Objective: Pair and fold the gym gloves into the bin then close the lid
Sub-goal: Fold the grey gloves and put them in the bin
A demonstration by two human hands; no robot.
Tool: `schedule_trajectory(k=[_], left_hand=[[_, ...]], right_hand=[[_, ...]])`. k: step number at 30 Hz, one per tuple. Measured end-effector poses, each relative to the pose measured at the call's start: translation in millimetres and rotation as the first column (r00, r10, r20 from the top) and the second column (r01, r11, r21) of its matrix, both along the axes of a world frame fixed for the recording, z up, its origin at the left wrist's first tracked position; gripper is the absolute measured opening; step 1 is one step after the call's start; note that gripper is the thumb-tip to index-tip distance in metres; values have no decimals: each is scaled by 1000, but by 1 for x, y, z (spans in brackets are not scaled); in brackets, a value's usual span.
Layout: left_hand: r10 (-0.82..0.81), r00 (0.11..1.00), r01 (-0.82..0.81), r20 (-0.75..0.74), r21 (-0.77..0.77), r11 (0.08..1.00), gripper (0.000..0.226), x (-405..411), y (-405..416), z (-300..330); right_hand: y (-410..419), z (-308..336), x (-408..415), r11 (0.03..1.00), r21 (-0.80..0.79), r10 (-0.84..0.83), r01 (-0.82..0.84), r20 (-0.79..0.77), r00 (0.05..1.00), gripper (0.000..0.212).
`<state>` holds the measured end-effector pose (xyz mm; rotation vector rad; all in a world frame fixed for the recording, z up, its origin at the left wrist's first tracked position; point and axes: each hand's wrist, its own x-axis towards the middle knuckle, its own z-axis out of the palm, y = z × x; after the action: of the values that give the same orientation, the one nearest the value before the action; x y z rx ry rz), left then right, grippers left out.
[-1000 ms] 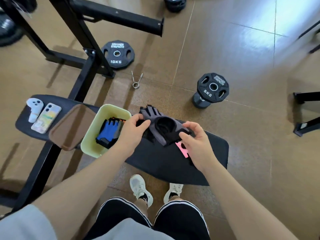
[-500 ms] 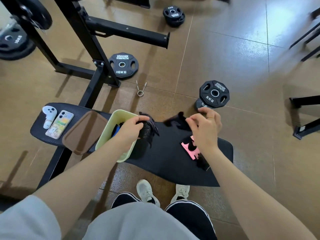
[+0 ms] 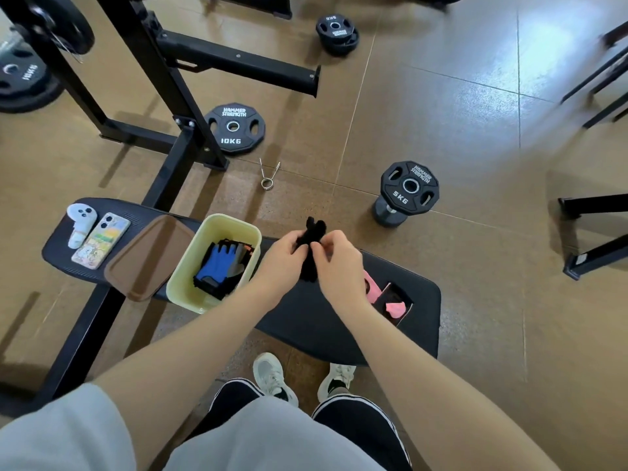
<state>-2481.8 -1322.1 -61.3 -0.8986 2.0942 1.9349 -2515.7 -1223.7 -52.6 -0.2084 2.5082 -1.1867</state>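
Observation:
A pale yellow bin [image 3: 217, 232] stands on the black bench [image 3: 339, 321], holding blue gloves [image 3: 217, 263] and a grey glove [image 3: 239, 263]. Its brown lid [image 3: 146, 256] lies off, to the bin's left. Both hands meet above the bench just right of the bin: my left hand [image 3: 278, 263] and my right hand [image 3: 339, 266] pinch a pair of black gloves [image 3: 311, 246] held upright between them. Pink gloves [image 3: 384, 297] lie on the bench to the right, partly hidden by my right wrist.
A phone [image 3: 102, 241] and a white controller [image 3: 80, 222] rest at the bench's left end. On the floor are a 10 kg plate [image 3: 234, 129], a 5 kg dumbbell [image 3: 406, 192], a spring collar [image 3: 268, 173] and a black rack frame [image 3: 170, 79]. My feet [image 3: 275, 379] stand under the bench.
My two hands have come together: the left brought its black glove away from the bin, the right brought its glove over, and both gloves are now held as one bundle.

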Motion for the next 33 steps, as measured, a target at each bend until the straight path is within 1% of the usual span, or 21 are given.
schedule_trajectory(k=[3, 8, 10, 11, 13, 15, 17, 18, 19, 21, 22, 23, 24, 25, 26, 27, 28, 29, 30, 31, 33], left_hand=[[66, 998, -64, -21, 93, 994, 27, -6, 13, 3], [102, 993, -95, -58, 118, 988, 27, -13, 35, 4], [52, 996, -44, -75, 99, 994, 21, -16, 41, 3], [2, 997, 2, -73, 58, 998, 21, -17, 43, 1], [-82, 996, 79, -35, -65, 995, 33, -19, 43, -2], [-120, 993, 118, 4, -206, 971, 41, -22, 40, -2], [-154, 987, 162, 51, -342, 926, 35, -23, 32, -1], [-175, 980, 197, 92, -398, 896, 33, -23, 25, 0], [-194, 973, 230, 127, -443, 866, 32, -22, 19, 1], [-202, 965, 259, 167, -492, 831, 31, -16, 5, 4], [-189, 968, 248, 167, -497, 832, 30, -13, -1, 6], [-173, 973, 228, 155, -498, 837, 28, -8, -7, 8], [-160, 976, 212, 147, -493, 844, 25, -4, -13, 9], [-150, 978, 203, 146, -482, 852, 24, 2, -20, 8], [-136, 980, 190, 146, -474, 860, 23, 9, -27, 5], [-120, 983, 171, 137, -456, 874, 23, 17, -34, 1], [-98, 989, 138, 113, -427, 894, 21, 25, -41, -4], [-52, 995, 81, 87, -379, 922, 18, 32, -49, -10], [19, 998, 1, 62, -314, 949, 16, 39, -56, -16], [118, 991, -101, 59, -236, 967, 19, 47, -63, -21], [314, 945, -305, 96, -95, 948, 22, 64, -81, -37]], right_hand=[[12, -2, -7, 998, -39, 51, -50, 11, 999, 13], [33, -8, -22, 995, -97, 49, -37, 131, 990, 24], [40, -10, -28, 990, -133, 80, -56, 180, 980, 28], [43, -10, -31, 987, -136, 106, -79, 200, 974, 30], [49, -9, -35, 985, -108, 154, -133, 211, 965, 33], [52, -8, -38, 968, -130, 240, -214, 236, 942, 37], [57, -9, -43, 916, -162, 402, -368, 330, 854, 43], [59, -11, -48, 886, -146, 461, -439, 371, 806, 45], [61, -14, -54, 875, -116, 477, -471, 377, 794, 41], [60, -16, -68, 909, -46, 410, -414, 274, 870, 28], [57, -17, -74, 925, -18, 375, -379, 199, 906, 26], [53, -18, -79, 922, -26, 386, -387, 157, 909, 32], [46, -20, -83, 890, -40, 455, -455, 158, 876, 43], [38, -24, -85, 826, -52, 560, -562, 191, 806, 56], [28, -27, -86, 737, -50, 665, -674, 229, 711, 66], [17, -31, -85, 645, -44, 746, -763, 251, 617, 72], [5, -36, -85, 565, -45, 804, -824, 252, 538, 71], [-7, -41, -84, 502, -47, 845, -864, 242, 477, 64], [-21, -44, -81, 458, -23, 865, -889, 244, 439, 53], [-34, -48, -78, 425, 23, 872, -905, 255, 417, 41], [-58, -59, -73, 390, 124, 860, -913, 306, 409, 20]])
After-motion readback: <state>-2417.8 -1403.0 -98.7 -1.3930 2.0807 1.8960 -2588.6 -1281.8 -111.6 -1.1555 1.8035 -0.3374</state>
